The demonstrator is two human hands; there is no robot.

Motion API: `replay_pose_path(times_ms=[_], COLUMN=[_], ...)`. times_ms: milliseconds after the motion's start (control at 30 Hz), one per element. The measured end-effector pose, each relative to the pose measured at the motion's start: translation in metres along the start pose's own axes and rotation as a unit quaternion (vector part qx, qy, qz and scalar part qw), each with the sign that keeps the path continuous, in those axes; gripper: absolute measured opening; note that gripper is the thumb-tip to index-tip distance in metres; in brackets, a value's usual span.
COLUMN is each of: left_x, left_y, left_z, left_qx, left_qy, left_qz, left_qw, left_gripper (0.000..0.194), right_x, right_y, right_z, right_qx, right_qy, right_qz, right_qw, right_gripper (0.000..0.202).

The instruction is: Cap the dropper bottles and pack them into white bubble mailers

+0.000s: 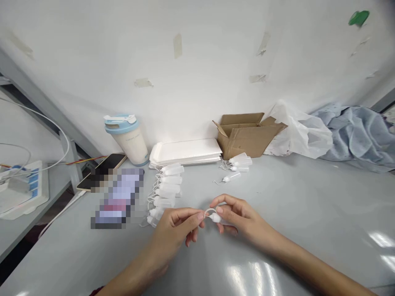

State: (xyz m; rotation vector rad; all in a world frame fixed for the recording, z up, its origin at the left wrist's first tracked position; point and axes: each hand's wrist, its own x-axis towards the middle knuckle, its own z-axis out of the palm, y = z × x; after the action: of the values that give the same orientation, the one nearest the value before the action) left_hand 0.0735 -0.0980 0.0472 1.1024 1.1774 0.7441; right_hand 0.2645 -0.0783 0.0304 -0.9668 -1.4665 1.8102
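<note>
A small white squeeze bottle (215,218) with a pointed tip and a looped strap is held low over the table's middle. My right hand (236,216) grips its body between thumb and fingers. The thumb and index finger of my left hand (182,224) pinch the end of the strap by the tip. Just beyond my left hand, several similar bottles (170,180) lie in a column, their straps pointing left. A few more bottles (240,159) lie before the cardboard box, with a single one (231,176) nearer to me.
Along the wall stand a blue-lidded cup (131,142), a stack of white envelopes (188,152), an open cardboard box (247,137), a plastic bag (300,131) and blue cloth (358,131). Two phones (103,170) (121,197) lie left. A power strip (33,193) is far left.
</note>
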Motion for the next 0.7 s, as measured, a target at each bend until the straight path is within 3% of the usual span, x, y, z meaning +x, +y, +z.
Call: replay_pose_path(times_ms=[700], left_x=[-0.0029], left_y=[-0.002], left_z=[0.005], left_qx=[-0.109], left_qy=[0.014], left_qz=[-0.045], left_qw=[0.993], left_gripper=[0.028], right_x=[-0.0006], right_y=[0.0056], right_z=[0.0017], right_qx=[0.04], right_qy=[-0.02], right_qz=[-0.013], right_qw=[0.999], right_gripper=[0.028])
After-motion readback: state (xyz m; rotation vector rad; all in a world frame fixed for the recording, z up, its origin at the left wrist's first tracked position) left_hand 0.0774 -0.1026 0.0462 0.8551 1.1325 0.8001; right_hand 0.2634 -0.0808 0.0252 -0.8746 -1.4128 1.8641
